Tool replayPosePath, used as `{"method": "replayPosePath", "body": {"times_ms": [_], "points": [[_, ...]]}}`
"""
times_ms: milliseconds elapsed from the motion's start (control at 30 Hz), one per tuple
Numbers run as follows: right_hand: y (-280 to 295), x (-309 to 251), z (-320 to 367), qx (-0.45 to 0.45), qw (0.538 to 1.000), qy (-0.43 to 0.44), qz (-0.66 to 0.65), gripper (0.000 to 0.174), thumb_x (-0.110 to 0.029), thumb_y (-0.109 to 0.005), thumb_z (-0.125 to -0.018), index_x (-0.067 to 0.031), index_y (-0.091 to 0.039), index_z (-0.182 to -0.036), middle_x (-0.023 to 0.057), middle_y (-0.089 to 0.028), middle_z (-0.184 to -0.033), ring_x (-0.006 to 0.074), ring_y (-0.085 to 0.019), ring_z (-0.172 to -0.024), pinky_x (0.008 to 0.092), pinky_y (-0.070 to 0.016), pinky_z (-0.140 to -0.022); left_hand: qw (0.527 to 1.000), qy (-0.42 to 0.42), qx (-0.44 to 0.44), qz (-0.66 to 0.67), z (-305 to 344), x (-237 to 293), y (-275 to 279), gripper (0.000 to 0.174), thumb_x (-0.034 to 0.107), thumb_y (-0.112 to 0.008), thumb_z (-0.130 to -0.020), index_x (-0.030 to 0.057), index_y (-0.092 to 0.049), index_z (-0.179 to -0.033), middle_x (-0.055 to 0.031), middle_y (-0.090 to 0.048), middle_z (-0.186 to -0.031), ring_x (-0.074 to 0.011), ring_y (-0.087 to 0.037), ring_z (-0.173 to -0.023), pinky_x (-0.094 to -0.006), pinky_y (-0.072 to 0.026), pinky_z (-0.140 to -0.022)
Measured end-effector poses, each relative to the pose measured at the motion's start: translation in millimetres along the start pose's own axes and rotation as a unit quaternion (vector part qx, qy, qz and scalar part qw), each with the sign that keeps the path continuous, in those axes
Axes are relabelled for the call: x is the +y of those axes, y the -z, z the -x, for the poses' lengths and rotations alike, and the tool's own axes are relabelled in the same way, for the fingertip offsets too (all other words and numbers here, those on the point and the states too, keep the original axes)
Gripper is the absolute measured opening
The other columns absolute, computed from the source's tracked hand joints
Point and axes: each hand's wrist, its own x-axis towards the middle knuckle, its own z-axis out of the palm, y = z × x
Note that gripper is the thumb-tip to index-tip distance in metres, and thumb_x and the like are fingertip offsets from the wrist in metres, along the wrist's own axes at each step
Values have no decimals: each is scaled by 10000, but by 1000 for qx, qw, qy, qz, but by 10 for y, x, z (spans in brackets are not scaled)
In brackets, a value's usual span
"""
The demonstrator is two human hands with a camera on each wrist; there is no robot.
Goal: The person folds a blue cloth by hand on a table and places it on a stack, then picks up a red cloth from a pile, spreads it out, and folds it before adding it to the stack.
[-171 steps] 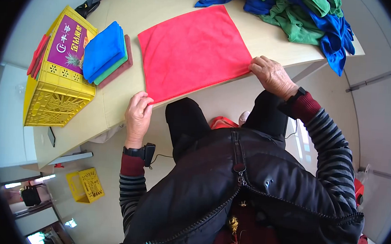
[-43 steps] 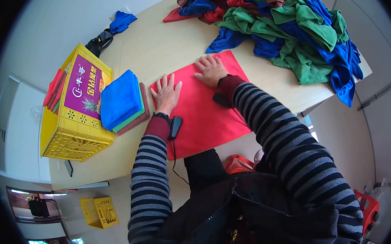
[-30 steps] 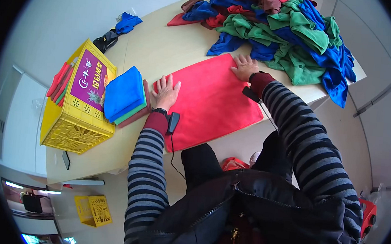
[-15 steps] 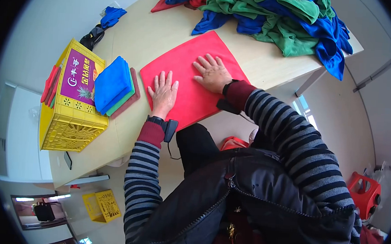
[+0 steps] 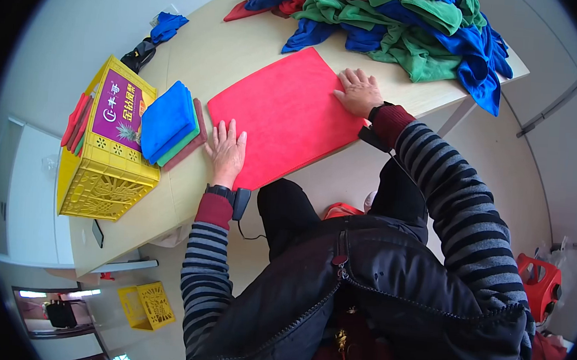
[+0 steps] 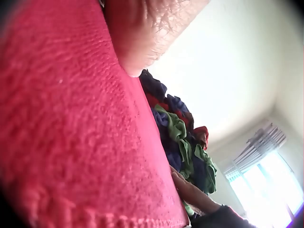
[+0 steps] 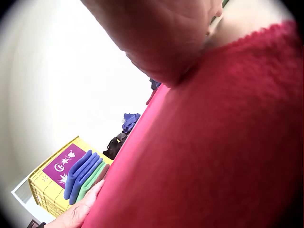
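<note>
Smoothing step: both hands spread on red cloth
Red cloth (image 5: 286, 113) lies flat on table (image 5: 231, 49) just beside folded stack (image 5: 169, 121), apparently crease-free (wrist views blurred). L hand (image 5: 227, 150) at edge nearest stack, R hand (image 5: 359, 91) at far edge; fingers straight, pressing, gripping nothing. Next, prob.: pinch an edge to fold

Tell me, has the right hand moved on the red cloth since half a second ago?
Yes. The right hand has slid from the middle of the red cloth to its right edge, nearer the heap of loose cloths.
</note>
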Motion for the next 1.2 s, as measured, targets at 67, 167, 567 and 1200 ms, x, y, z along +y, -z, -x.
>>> {"method": "replayPosePath", "body": {"times_ms": [67,167,567,1200], "points": [[58,-48,13,-17,1000,-15,9,688,-536,-341,-1032,-140,-268,-1590,91,-244,-1655,337,-167,-1538,541,-163,-1221,1000,-10,11,-24,83,111,59,635,514,-338,-1055,179,-270,-1590,-123,-209,-1660,-328,-146,-1539,-643,-111,-1187],[76,-555,129,8,996,88,-8,707,-549,-355,-1029,-134,-256,-1592,106,-229,-1658,354,-166,-1536,568,-179,-1213,999,-49,21,-5,241,472,156,617,492,-341,-1059,172,-285,-1584,-130,-216,-1656,-334,-157,-1535,-640,-103,-1190],[-230,-747,791,77,982,165,-38,617,-486,-378,-1041,-137,-369,-1550,99,-337,-1612,315,-244,-1512,507,-149,-1231,998,-62,20,-4,692,510,43,594,463,-357,-1059,170,-316,-1574,-110,-252,-1647,-318,-198,-1526,-587,-111,-1208],[-14,49,1194,92,963,250,-38,814,-503,-678,-895,-142,-351,-1547,127,-343,-1595,332,-298,-1485,521,-220,-1217,970,-198,127,66,1253,-29,275,504,80,-736,-795,94,-621,-1284,-102,-578,-1379,-279,-519,-1319,-505,-342,-1158]]}}
